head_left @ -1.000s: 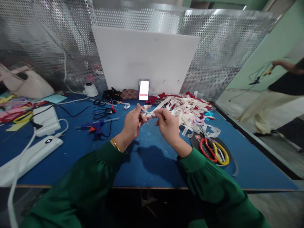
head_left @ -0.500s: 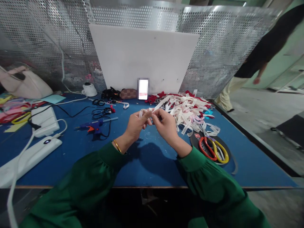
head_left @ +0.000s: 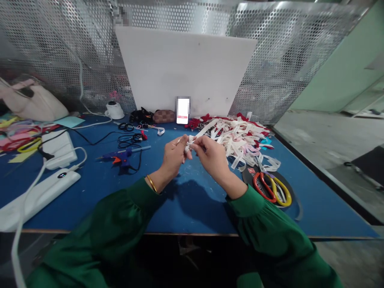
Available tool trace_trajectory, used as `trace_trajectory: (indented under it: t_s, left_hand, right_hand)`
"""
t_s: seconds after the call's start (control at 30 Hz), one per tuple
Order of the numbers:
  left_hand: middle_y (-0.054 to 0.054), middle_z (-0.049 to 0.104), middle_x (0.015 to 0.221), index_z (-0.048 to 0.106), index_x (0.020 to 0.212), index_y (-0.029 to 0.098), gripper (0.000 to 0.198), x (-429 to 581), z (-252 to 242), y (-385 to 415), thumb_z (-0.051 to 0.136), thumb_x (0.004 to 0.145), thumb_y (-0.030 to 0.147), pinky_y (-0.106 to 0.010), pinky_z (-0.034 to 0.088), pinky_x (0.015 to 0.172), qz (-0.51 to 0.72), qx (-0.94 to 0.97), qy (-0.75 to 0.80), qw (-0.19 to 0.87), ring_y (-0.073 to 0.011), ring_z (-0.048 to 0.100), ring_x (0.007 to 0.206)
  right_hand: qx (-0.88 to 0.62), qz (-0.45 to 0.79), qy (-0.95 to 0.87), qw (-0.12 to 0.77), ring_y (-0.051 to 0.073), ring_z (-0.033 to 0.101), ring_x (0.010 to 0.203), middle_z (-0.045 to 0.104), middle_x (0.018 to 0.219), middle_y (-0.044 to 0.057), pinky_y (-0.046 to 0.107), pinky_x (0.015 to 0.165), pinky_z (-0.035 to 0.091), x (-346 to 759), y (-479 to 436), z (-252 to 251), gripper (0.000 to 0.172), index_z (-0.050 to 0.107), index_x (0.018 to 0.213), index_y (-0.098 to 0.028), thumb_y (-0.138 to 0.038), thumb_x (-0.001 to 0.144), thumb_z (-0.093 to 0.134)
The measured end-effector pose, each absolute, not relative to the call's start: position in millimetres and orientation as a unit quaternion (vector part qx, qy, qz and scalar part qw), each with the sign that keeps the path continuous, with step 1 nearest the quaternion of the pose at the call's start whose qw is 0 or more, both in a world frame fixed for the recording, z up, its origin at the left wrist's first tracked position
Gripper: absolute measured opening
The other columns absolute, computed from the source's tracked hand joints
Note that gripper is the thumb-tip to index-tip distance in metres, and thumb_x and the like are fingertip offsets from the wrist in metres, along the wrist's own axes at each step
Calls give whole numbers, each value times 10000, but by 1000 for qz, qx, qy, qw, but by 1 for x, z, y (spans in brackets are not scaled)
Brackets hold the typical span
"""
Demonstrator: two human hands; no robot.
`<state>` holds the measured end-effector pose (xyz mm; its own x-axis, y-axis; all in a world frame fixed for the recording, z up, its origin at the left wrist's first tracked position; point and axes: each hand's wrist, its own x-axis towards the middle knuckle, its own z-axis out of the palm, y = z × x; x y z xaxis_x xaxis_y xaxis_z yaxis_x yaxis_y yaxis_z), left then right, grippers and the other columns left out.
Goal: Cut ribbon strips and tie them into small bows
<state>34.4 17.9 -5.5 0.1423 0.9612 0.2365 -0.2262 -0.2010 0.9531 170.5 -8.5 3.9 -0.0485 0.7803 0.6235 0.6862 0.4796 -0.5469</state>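
Between my two hands, above the middle of the blue table, is a small bunched white ribbon (head_left: pixel 188 145). My left hand (head_left: pixel 174 154) is closed around its left side, with a gold bangle (head_left: pixel 151 183) at the wrist. The fingers of my right hand (head_left: pixel 210 155) pinch the ribbon from the right. Fingers cover much of it, so its exact shape is hard to make out. Just behind my right hand lies a heap of cut ribbons (head_left: pixel 240 138), white, pink and red.
Red- and yellow-handled scissors (head_left: pixel 271 189) rest on a dark round mat at right. A blue glue gun (head_left: pixel 121 157) with its cord lies at left, near white power strips (head_left: pixel 42 198). A lit phone (head_left: pixel 183 110) leans against a white board (head_left: pixel 186 68).
The ribbon between my fingers now looks more bunched, and the loop over my left fingers no longer shows. A person walking at the right has left the view.
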Motion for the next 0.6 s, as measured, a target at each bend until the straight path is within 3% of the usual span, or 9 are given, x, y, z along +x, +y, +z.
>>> trace_trajectory:
  t_s: [0.13,0.33,0.53,0.6]
  left_hand:
    - [60,450,396,688,818,167,448,33,-7,19,617,856,607,-217,191,368,568,532,349,522,-60,315,339]
    - [70,407,411,671,779,155,455,31,-3,22,670,816,608,-208,195,386,560,481,337,584,-53,306,374]
    - [112,296,381,704,804,137,462,25,4,25,633,861,590,-225,450,546,492,409,288,712,-35,214,347]
    - [114,292,377,713,816,137,476,24,4,26,629,857,605,-241,485,591,486,398,278,727,-34,217,344]
  right_hand:
    - [-475,39,-764,435,183,617,786,684,851,52,274,667,390,170,-11,6,160,537,793,-213,-249,948,519]
    - [-425,39,-800,422,173,558,707,614,762,41,278,645,368,168,-12,7,202,471,746,-217,-228,948,479]
    - [-430,129,-759,471,140,503,632,569,664,-2,266,622,363,170,-9,8,231,475,699,-213,-232,925,517]
    - [-440,166,-738,483,135,483,602,544,628,-15,265,598,358,170,-8,7,237,495,699,-212,-278,922,543]
